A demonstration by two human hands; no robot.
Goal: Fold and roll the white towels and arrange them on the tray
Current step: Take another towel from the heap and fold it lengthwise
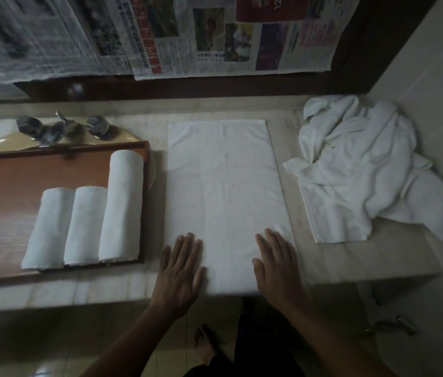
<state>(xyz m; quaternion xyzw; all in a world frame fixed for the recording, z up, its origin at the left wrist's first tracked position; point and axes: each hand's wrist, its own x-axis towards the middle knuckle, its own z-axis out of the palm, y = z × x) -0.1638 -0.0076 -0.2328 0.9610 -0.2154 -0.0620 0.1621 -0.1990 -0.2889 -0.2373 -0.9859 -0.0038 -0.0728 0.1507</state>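
A white towel (223, 191) lies folded into a long flat strip on the marble counter, running away from me. My left hand (181, 270) lies flat with straight fingers on its near left corner. My right hand (277, 265) lies flat on its near right part. To the left, a brown wooden tray (2, 213) holds three rolled white towels (87, 221) side by side, the right one longest. A heap of crumpled white towels (364, 170) sits on the counter at the right.
Behind the tray are a metal tap (60, 129) and the rim of a basin. Newspaper sheets (160, 36) hang over the wall behind. The counter's front edge (79, 295) runs just under my hands. A wall closes off the right side.
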